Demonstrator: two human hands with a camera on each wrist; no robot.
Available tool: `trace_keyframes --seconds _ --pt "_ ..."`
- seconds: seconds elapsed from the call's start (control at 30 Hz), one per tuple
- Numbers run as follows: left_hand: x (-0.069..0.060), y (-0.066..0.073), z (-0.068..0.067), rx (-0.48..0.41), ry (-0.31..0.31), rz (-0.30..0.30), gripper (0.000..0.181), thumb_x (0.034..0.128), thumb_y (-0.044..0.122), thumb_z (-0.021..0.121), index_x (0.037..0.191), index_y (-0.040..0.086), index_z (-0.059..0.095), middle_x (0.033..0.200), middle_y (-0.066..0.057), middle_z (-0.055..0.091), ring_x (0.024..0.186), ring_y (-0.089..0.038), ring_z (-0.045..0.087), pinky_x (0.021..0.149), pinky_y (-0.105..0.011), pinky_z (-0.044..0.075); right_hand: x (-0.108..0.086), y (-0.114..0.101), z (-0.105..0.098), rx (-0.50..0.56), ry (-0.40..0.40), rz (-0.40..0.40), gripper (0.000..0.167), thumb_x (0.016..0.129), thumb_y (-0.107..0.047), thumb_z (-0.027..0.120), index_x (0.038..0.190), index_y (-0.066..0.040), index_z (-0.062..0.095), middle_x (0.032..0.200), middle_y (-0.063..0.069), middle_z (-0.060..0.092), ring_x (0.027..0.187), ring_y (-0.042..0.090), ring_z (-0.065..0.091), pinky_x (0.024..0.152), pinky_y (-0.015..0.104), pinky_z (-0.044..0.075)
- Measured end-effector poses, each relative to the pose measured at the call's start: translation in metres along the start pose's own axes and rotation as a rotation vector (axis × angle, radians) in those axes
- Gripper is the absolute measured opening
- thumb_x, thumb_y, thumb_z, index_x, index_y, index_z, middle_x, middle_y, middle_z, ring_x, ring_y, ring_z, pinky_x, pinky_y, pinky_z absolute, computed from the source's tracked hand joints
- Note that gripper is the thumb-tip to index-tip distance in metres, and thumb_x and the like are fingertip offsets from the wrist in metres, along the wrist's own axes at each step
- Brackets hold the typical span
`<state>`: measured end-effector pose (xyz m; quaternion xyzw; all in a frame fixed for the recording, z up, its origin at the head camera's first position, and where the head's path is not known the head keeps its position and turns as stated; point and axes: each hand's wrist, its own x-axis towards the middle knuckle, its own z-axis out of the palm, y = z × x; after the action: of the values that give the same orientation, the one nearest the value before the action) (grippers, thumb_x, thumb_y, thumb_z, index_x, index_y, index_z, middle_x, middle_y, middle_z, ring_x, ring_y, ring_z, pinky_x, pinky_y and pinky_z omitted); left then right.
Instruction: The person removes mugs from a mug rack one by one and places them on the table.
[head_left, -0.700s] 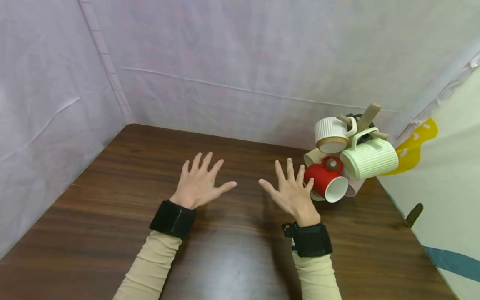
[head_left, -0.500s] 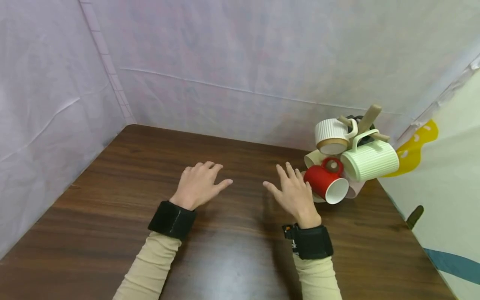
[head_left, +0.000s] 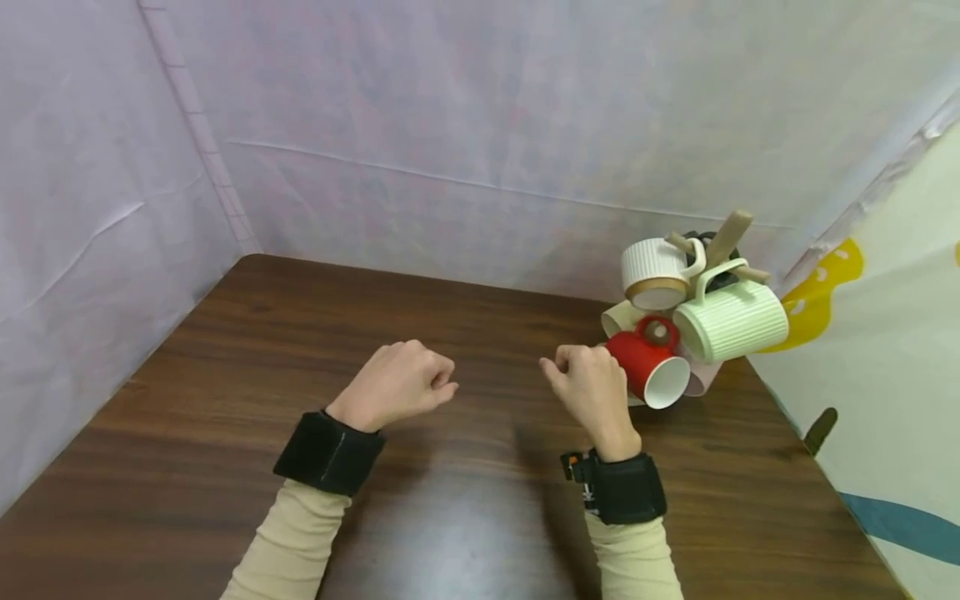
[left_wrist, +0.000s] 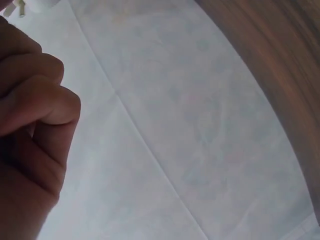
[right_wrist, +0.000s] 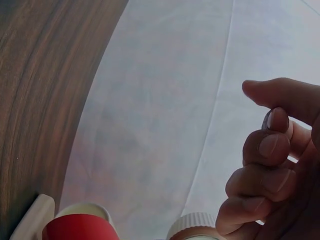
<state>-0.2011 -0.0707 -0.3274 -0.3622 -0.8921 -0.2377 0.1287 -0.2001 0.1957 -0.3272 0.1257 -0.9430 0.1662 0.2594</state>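
Note:
Over the brown table (head_left: 225,433) both hands hang with fingers curled in and nothing held. The left hand (head_left: 397,383) is left of centre; in the left wrist view its curled fingers (left_wrist: 40,100) show at the left edge. The right hand (head_left: 596,396) is just left of a red mug (head_left: 637,358); whether they touch cannot be told. In the right wrist view the right hand (right_wrist: 270,165) has its fingers bent towards the palm, and the red mug (right_wrist: 80,227) is at the bottom.
At the back right a wooden mug rack (head_left: 729,236) bears several mugs, among them a white ribbed one (head_left: 652,260) and a pale green one (head_left: 738,321). Pale cloth walls (head_left: 450,100) stand behind and left. A patterned cloth (head_left: 900,333) hangs on the right.
Both hands had fingers spread and straight; the fingers have since curled inwards. The head view has shifted slightly. The mugs stay on the rack.

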Motion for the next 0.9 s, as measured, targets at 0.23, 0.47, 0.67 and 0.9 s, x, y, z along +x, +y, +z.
trace_keyframes --seconds 0.23,0.47,0.67,0.9 --pt "0.000 0.003 -0.001 0.013 0.063 0.053 0.057 0.0874 -0.001 0.066 0.066 0.022 0.019 0.066 0.010 0.010 0.058 -0.005 0.009 0.054 -0.024 0.013 -0.001 0.003 -0.002 0.006 0.068 0.006 0.040 0.085 -0.012 0.076 0.053 -0.015 0.052 0.049 -0.001 0.043 0.047 0.026 0.049 0.041 0.039 0.039" --pt "0.002 0.000 0.001 0.019 0.109 0.048 0.054 0.0850 -0.002 0.065 0.066 0.021 0.019 0.066 0.010 0.010 0.059 -0.005 0.009 0.054 -0.024 0.013 0.001 0.014 -0.011 0.062 0.273 0.008 0.033 0.086 -0.011 0.075 0.058 -0.008 0.060 0.050 0.006 0.051 0.049 0.032 0.052 0.045 0.044 0.039" --pt "0.003 0.001 -0.001 0.016 0.117 0.050 0.054 0.0876 0.000 0.066 0.067 0.022 0.020 0.065 0.010 0.011 0.057 -0.005 0.010 0.053 -0.024 0.014 0.002 0.040 -0.037 0.203 0.666 0.253 0.022 0.088 -0.005 0.072 0.070 0.006 0.066 0.062 0.011 0.061 0.057 0.021 0.056 0.065 0.030 0.041" --pt "-0.001 -0.003 -0.005 0.024 0.124 0.022 0.054 0.0903 0.001 0.066 0.064 0.021 0.025 0.063 0.010 0.012 0.054 -0.004 0.012 0.052 -0.024 0.017 -0.004 0.085 -0.070 0.577 0.905 0.774 0.021 0.094 -0.018 0.069 0.103 -0.015 0.050 0.099 -0.010 0.042 0.085 0.001 0.045 0.080 0.020 0.038"
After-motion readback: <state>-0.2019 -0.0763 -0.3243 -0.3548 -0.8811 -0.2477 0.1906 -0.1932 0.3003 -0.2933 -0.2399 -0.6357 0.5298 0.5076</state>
